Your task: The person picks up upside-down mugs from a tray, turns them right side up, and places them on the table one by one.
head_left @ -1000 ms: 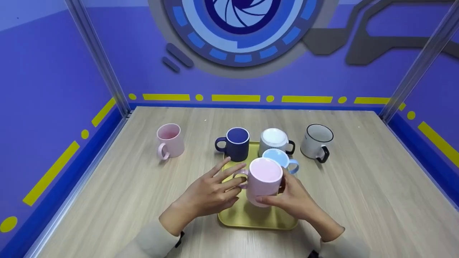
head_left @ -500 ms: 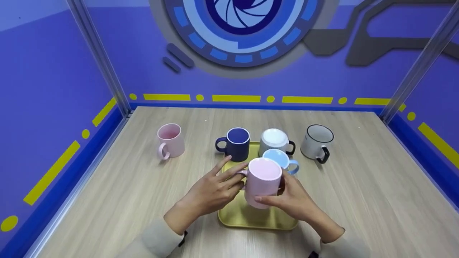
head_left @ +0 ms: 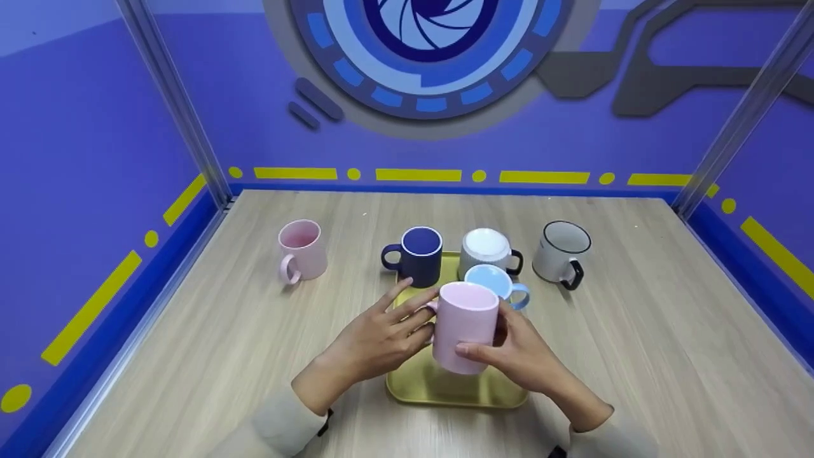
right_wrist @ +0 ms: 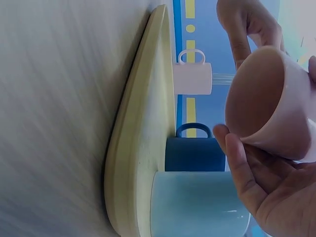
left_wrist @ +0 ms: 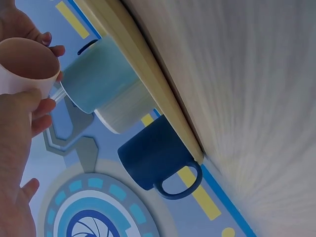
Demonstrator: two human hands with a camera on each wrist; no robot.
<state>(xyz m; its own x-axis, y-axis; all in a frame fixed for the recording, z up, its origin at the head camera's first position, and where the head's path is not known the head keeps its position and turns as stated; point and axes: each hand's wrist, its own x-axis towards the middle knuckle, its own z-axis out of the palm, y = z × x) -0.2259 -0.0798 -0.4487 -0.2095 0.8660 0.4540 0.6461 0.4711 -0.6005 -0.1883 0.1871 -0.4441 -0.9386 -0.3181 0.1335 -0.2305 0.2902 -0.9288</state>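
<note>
A pink mug [head_left: 466, 331] is held upside down above the gold tray [head_left: 458, 402], its base facing up in the head view. Both wrist views show its open mouth turned toward the tray. My right hand [head_left: 524, 352] grips the mug's body, thumb across the near side. On the other side, my left hand [head_left: 375, 340] holds the handle with bent fingers, while its index finger stretches out near the navy mug [head_left: 421, 257]. Right behind the held mug, a light blue mug [head_left: 488, 278] stands upright on the tray.
An upside-down white mug [head_left: 485, 249] with a black handle sits toward the tray's back. Another pink mug [head_left: 304, 254] stands on the wooden table [head_left: 210, 356] at left, and a white black-rimmed mug [head_left: 561, 261] at right. Blue panels [head_left: 432, 149] enclose the table.
The pink mug has tilted slightly and shifted a little toward me and left. My left fingers have closed in on its handle, which now shows less. The other mugs stay put.
</note>
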